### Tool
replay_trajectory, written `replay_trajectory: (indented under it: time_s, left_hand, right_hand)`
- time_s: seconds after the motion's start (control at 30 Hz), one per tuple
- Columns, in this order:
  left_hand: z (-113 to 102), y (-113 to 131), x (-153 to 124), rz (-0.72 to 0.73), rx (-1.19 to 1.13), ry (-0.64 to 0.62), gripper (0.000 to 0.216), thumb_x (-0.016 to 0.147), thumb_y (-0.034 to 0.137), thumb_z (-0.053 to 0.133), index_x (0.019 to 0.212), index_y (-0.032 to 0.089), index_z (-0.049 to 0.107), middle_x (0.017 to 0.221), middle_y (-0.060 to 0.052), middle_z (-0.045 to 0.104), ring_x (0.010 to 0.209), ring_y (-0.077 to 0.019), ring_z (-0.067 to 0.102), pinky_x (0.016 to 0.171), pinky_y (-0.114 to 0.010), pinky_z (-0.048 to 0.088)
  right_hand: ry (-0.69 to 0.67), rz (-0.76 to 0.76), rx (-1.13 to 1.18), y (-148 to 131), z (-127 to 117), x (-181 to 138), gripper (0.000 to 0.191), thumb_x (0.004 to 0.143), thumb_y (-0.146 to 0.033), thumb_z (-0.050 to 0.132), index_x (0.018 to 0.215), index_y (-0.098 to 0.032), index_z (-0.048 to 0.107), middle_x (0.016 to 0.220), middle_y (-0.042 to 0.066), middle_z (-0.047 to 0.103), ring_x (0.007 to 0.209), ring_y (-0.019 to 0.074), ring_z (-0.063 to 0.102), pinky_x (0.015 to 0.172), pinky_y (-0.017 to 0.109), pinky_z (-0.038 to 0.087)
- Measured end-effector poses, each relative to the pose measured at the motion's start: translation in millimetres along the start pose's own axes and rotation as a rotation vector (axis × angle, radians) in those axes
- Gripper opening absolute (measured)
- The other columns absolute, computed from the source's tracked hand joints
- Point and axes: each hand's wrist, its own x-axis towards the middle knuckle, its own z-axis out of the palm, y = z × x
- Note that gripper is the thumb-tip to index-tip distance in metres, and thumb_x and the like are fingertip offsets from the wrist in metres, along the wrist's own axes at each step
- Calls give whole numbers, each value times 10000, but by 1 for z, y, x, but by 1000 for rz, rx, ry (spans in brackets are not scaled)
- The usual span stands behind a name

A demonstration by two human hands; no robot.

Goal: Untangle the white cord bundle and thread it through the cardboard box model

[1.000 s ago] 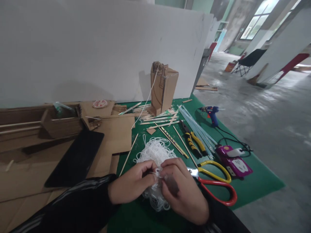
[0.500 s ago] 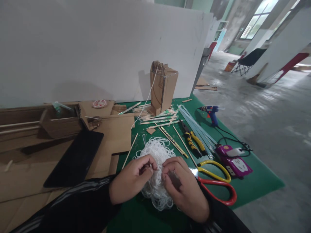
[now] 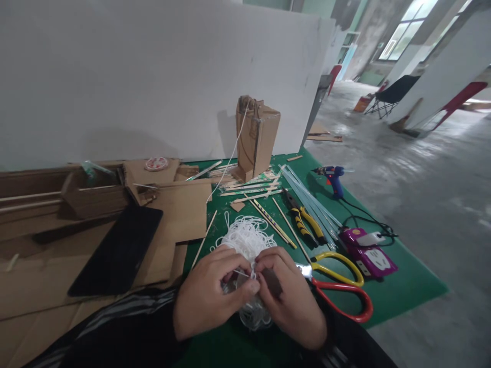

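Looks like a makeshift craft workshop set up in a bare, rough building. Judged so from tools on the green-covered counter (image 3: 406, 294): blue glue gun (image 3: 335, 181) with black cord, black-and-yellow-handled pliers (image 3: 313, 225), big scissors (image 3: 339, 288) with red and yellow loop handles, purple-and-white power socket block (image 3: 378, 259). Also strewn with raw stock: long translucent rods (image 3: 312, 204), thin pale wooden strips (image 3: 251, 193), brown cardboard sheets (image 3: 187, 209). Reads as rough building from shiny grey concrete floor (image 3: 422, 204), patchy grey wall (image 3: 370, 38), tall multi-pane window (image 3: 407, 33). Furnished casually: black folding chair (image 3: 399, 89), brown broom (image 3: 410, 115).
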Motion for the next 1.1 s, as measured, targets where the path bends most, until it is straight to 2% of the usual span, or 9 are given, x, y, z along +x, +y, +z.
replay_trajectory:
  time_s: [0.17, 0.33, 0.47, 0.63, 0.87, 1.1]
  left_hand:
    - [2, 4, 0, -37, 86, 20, 126, 836, 315, 615, 778, 203, 615, 696, 18, 466, 720, -174, 477, 646, -283, 330]
    - [0, 4, 4, -73, 84, 12, 243, 882, 337, 556, 691, 191, 595, 673, 7, 479, 709, -172, 487, 641, -283, 335]
    - [0, -1, 6, -92, -3, 39, 257, 887, 297, 538, 667, 194, 622, 630, 17, 462, 663, -153, 482, 635, -268, 346]
    - [2, -7, 8, -192, -169, 68, 238, 849, 299, 568, 677, 186, 688, 619, 21, 476, 611, -134, 453, 603, -251, 346]
    - [3, -9, 11, -345, -397, 29, 249, 798, 353, 585, 706, 147, 690, 635, -1, 560, 619, -143, 462, 582, -250, 348]
    - [5, -12, 10, -324, -391, 24, 275, 821, 379, 582, 729, 149, 701, 662, -12, 587, 643, -154, 488, 601, -254, 374]
  right_hand:
    - [-28, -47, -36, 1, 1, -3, 166, 885, -74, 515, 991, -203, 520, 1005, 54, 574, 955, 196, 536, 828, 354, 453]
    - [-24, -59, -50, -2, 2, -2, 176, 908, -54, 473, 989, -202, 523, 1003, 57, 577, 950, 192, 534, 827, 355, 454]
    - [-39, -38, -21, -3, -1, -1, 186, 893, -41, 460, 972, -200, 512, 998, 60, 558, 954, 195, 529, 827, 359, 456]
    - [-61, -29, 12, -4, -3, -1, 190, 896, -46, 458, 991, -204, 504, 1010, 61, 547, 966, 196, 525, 830, 357, 451]
    - [-64, 14, 64, -4, -2, -2, 158, 926, -66, 441, 965, -208, 499, 1006, 57, 538, 975, 194, 521, 840, 353, 440]
    - [15, 40, 18, -10, 0, -5, 204, 915, -60, 476, 1043, -218, 485, 1093, 68, 518, 1074, 207, 492, 921, 379, 414]
